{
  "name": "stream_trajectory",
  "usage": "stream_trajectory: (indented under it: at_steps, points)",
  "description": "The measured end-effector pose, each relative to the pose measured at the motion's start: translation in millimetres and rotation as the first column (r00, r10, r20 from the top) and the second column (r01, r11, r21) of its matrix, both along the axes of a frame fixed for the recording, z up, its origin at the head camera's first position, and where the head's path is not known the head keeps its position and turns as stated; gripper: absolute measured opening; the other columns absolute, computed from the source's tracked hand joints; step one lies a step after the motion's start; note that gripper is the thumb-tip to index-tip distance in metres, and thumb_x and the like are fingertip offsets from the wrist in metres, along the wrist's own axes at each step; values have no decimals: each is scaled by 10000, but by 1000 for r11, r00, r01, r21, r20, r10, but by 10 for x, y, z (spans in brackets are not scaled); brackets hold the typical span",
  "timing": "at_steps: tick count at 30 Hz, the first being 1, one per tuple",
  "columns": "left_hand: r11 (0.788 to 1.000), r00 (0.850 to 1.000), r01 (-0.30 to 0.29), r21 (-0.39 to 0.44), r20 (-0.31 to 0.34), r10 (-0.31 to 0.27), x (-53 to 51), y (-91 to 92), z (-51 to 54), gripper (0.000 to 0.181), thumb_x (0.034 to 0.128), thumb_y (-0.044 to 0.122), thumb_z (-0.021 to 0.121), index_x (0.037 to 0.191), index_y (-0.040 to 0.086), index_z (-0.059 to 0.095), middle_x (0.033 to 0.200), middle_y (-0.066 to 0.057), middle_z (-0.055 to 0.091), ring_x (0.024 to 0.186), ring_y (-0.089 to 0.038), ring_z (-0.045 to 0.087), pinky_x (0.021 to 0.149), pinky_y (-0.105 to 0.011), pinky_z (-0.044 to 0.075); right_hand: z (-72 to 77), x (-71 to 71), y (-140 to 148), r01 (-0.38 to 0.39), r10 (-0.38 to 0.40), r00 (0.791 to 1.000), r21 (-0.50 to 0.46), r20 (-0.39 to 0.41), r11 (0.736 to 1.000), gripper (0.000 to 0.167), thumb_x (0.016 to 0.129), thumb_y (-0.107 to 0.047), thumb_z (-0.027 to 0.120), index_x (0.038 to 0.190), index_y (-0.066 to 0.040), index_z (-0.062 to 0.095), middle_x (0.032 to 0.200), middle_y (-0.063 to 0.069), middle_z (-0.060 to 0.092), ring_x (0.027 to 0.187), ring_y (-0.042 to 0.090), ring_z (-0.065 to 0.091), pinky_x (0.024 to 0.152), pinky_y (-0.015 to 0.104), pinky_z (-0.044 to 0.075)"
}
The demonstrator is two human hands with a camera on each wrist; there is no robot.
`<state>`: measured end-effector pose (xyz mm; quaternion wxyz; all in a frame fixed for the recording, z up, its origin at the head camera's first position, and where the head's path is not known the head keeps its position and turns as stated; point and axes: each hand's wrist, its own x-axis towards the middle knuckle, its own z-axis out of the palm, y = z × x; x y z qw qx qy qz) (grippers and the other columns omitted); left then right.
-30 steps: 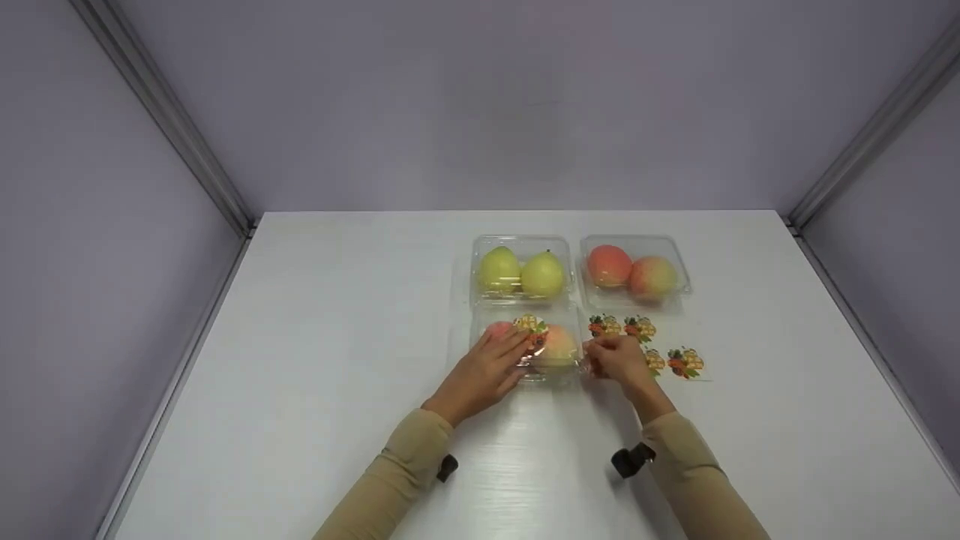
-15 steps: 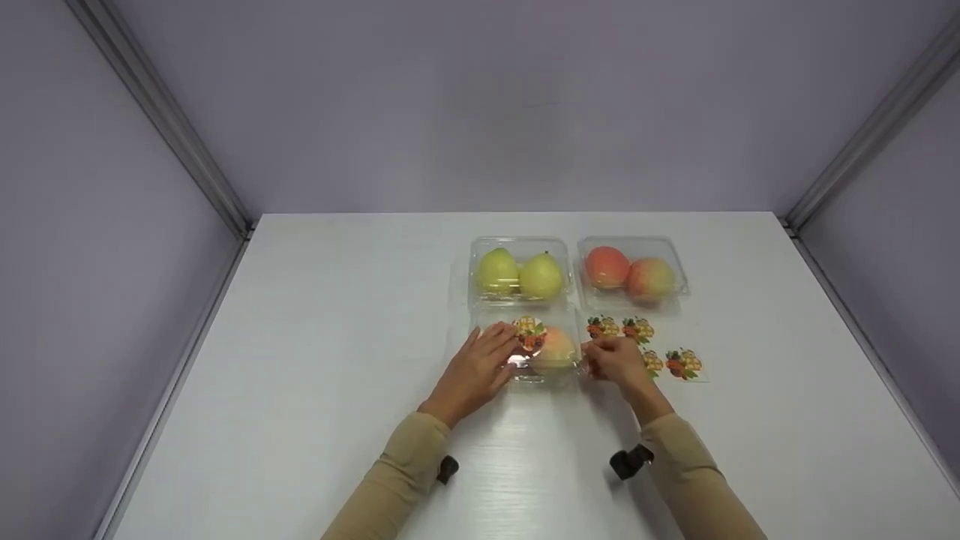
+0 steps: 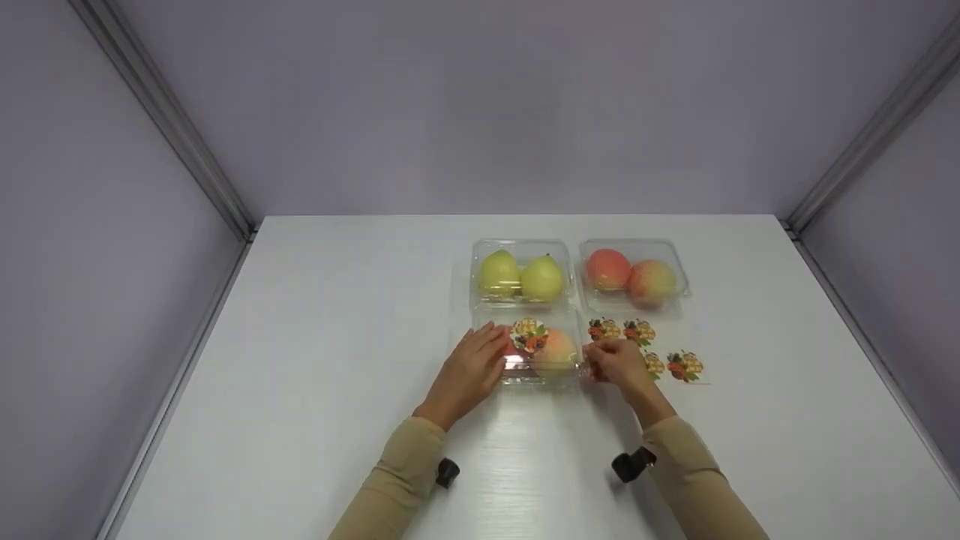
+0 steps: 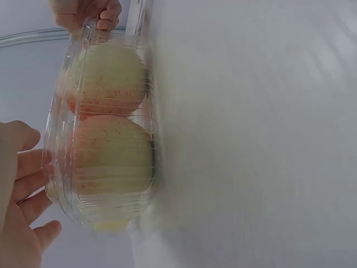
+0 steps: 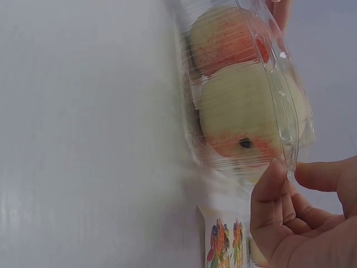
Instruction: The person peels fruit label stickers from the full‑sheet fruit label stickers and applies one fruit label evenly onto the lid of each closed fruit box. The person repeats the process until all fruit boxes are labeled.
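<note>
A clear plastic fruit box (image 3: 525, 375) with peaches (image 3: 558, 355) inside lies in the front row, a round fruit-print sticker (image 3: 529, 334) on its lid. My left hand (image 3: 463, 375) rests on the lid's left side, just left of the sticker. In the left wrist view its extended fingers (image 4: 30, 180) touch the lid's rim. At the box's right edge, my right hand (image 3: 618, 363) pinches the rim between thumb and forefinger, clearest in the right wrist view, where the box (image 5: 290, 125) stands beside the fingertips.
Behind are two more clear boxes: one of green pears (image 3: 541, 277) and, to its right, one of peaches (image 3: 651, 282). A sheet (image 3: 679, 330) with several fruit stickers (image 3: 685, 366) lies on the white table (image 3: 337, 337), partly under the right hand. Walls enclose the table's back and sides.
The left hand has slid left across the lid, off the sticker, which now shows whole. My right hand has kept its pinch on the rim, and the boxes have not moved.
</note>
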<state>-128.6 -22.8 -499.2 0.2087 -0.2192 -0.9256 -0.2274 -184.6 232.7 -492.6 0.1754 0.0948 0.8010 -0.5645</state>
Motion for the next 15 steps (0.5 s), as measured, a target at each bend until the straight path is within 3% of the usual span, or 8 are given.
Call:
stream_trajectory:
  at_steps: [4,7,11,15]
  points:
    - [997,995,13,72,-104,-6,-35,-10,-14,257,883,99,663,1124,13,675,1171,-104,681,1155,-244,621,1015,-374,503,-1,-7,18,-10,10,1000,3,-7,1000,268,955,-145,579,1066,91,641,659,-51,579,613,60,544,584,216,521]
    - [993,991,-1,121,-135,17,-57,-28,-21,230,880,75,659,1102,19,683,1104,-85,687,1079,-209,632,965,-307,524,-8,-1,28,-19,19,1000,8,-17,1000,262,955,-162,581,1053,71,649,667,-52,588,617,59,549,595,222,525]
    - [982,990,-67,177,-107,87,-64,-63,-34,181,883,63,654,1058,37,689,1048,-64,680,1029,-181,633,924,-279,535,-19,16,28,-33,34,999,12,-34,999,267,957,-167,579,1076,62,646,688,-53,595,620,58,552,594,215,518]
    - [957,985,-163,239,-24,174,-35,-85,-43,143,897,57,633,1031,56,682,1030,-62,670,1013,-182,638,909,-290,542,-16,40,25,-53,53,998,-4,-45,999,297,963,-167,571,1125,75,628,726,-50,604,639,56,565,604,212,525]
